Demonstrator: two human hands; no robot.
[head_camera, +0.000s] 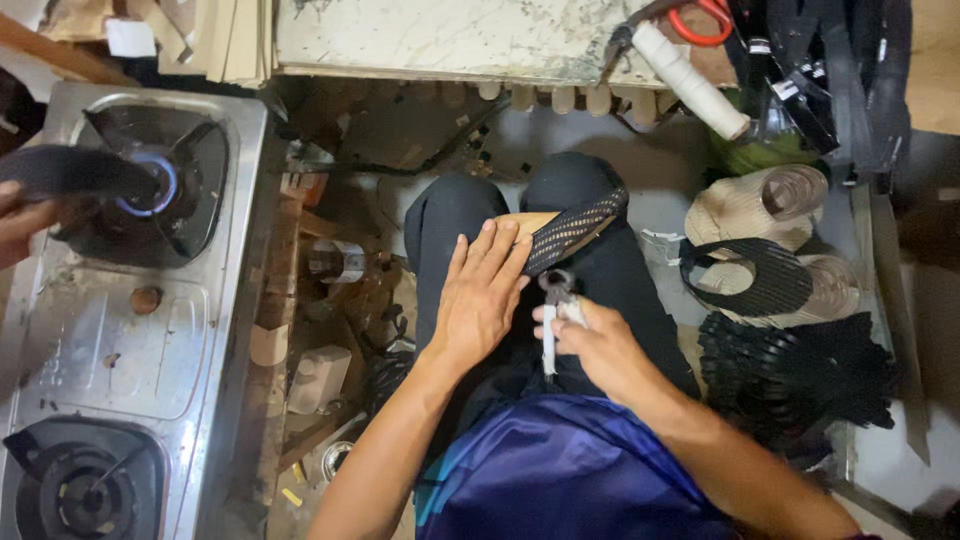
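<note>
A shoe sole (535, 222) with a dark woven strap (572, 232) lies on the person's lap. The left hand (482, 295) presses flat on it, fingers spread. Just right of the sole, the right hand (592, 340) is clenched around pincers (553, 300), whose jaws meet the strap's lower end. Farther right lie stacked soles (760, 205). Well left of the sole, another person's hand (20, 222) holds a dark strip (75, 170) over a lit stove (130, 300).

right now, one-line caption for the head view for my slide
Left hand presses a sandal sole on the lap while right hand pulls its woven strap with pincers.
</note>
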